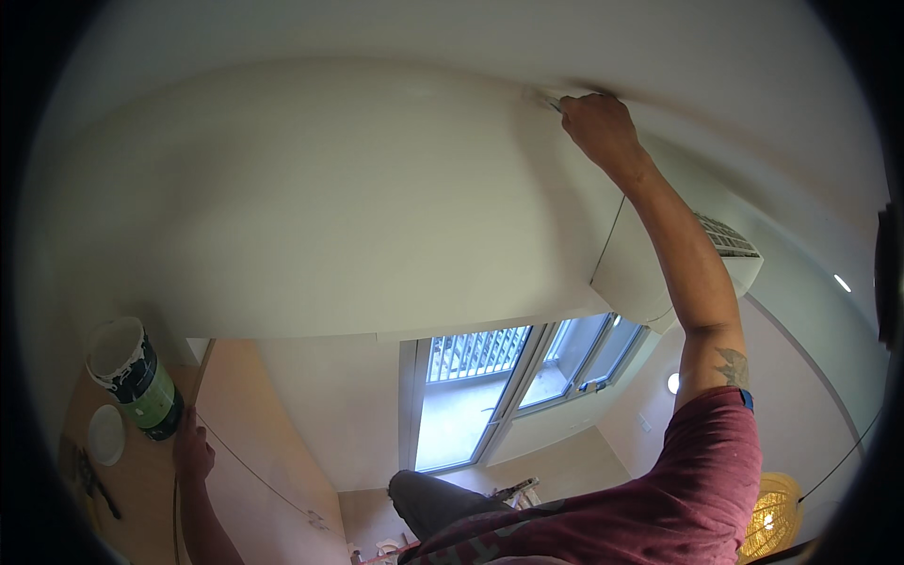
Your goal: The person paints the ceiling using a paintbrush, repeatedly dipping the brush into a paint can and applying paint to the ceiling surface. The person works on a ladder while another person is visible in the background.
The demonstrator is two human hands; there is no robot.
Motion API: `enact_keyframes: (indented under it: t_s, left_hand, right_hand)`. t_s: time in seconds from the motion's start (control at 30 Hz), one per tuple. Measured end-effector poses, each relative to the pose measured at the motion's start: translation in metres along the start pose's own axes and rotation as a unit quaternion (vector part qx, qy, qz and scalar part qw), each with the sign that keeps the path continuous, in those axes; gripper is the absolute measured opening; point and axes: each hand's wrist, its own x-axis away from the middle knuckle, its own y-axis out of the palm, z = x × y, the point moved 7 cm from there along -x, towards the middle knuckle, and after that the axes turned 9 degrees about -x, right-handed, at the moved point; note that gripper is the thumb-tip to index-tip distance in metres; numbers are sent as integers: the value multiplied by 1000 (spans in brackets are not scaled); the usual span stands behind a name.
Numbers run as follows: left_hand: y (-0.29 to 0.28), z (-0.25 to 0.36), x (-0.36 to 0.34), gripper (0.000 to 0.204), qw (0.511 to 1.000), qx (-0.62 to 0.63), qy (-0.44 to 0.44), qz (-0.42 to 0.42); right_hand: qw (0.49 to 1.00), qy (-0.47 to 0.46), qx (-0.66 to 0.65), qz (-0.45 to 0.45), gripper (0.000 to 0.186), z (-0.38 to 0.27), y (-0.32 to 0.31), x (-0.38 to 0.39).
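My right hand (603,132) is raised high, its fingers closed round a small thin tool (554,104). The tip touches the top of the pale wall, close to the ceiling line; the handle is hidden in my fist, so its exact kind does not show. Low at the left, my left hand (193,450) is wrapped over the edge of a wooden cabinet top (155,471). Just beyond it stands an open green and dark-blue bucket (143,386) with white smears round its rim. A round white lid (106,435) lies beside the bucket.
A dark-handled tool (97,485) lies on the cabinet top, near its left end. An air conditioner (725,235) juts from the wall behind my right forearm. Far below are a glazed window and door (471,400), and a woven yellow lampshade (772,518) hangs at the lower right.
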Motion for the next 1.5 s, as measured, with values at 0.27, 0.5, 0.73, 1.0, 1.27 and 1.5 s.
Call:
enact_keyframes:
  t_s: [0.27, 0.5, 0.73, 1.0, 1.27, 1.5]
  left_hand:
    - [0, -1, 0, 23, 1000, -3, 8, -2]
    - [-2, 0, -1, 21, 1000, -7, 11, 14]
    - [3, -2, 0, 18, 999, -1, 11, 31]
    - [1, 0, -1, 18, 1000, -3, 10, 16]
    - [4, -3, 1, 20, 1000, -2, 0, 6]
    - [4, -4, 1, 22, 1000, -10, 2, -5]
  right_hand:
    - [1000, -4, 11, 11, 10, 3, 0, 3]
    - [1000, 3, 18, 5, 9, 9, 3, 5]
    - [1000, 0, 22, 6, 8, 16, 4, 8]
    - [998, 30, 41, -28, 10, 26, 9, 13]
    - [997, 48, 40, -36, 11, 41, 16, 21]
    - [996, 58, 44, -41, 10, 51, 19, 25]
